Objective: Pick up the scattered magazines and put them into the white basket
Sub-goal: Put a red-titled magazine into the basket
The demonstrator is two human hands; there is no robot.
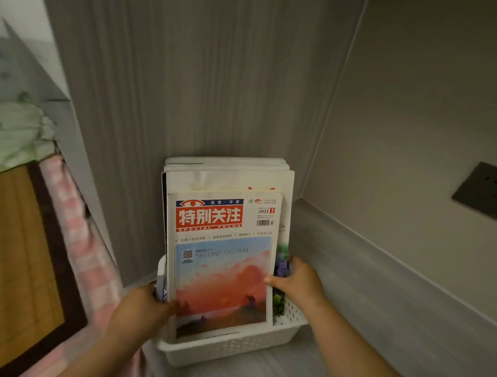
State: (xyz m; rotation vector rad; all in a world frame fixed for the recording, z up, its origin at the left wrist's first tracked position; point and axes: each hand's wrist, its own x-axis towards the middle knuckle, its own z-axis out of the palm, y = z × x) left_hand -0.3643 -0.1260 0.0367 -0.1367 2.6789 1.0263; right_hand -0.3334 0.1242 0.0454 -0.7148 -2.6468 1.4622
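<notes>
Front magazine (223,275) stands upright inside the white basket (230,352), long axis vertical, ahead of the other magazines (227,181). Left hand (142,307) pinches its lower-left edge; right hand (299,283) grips its right edge. Both hands equally near; seating it probably needs a straight downward push.

Grey panelled corner walls (207,82), a dark wall socket (487,190), pink checked bedding (71,220) at left.

The magazines (222,245) stand upright in the basket (230,349), set in the corner; the bed (16,245) lies left, a socket (485,190) on the right wall (424,97)
</notes>
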